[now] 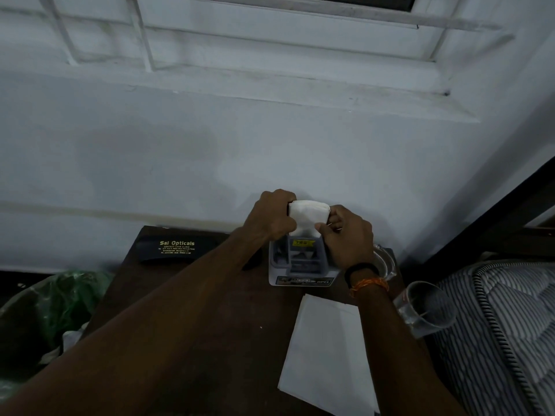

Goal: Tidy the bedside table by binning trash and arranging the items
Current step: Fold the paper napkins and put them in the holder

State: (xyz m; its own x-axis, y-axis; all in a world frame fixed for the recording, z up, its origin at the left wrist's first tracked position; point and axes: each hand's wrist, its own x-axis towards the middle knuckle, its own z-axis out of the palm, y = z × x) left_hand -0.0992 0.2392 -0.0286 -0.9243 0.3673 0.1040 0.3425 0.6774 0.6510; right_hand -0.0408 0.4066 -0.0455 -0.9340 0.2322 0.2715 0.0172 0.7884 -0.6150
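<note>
- My left hand (271, 219) and right hand (348, 238) both have fingers curled round a folded white tissue wad (309, 214), held over the grey organizer (303, 259).
- Organizer sits far on the dark table (186, 295), against the wall.
- Black glasses case (177, 247) far left; white paper (327, 355) near right.
- Clear glass (426, 307) at the table's right edge; green-lined bin (54, 298) left of the table.

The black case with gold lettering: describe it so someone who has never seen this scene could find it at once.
Start at the dark wooden table under the white wall. At its far left corner, against the wall, lies the black case, left of the grey holder that both hands work over. It alone carries gold print, reading "Sai Opticals".
</note>
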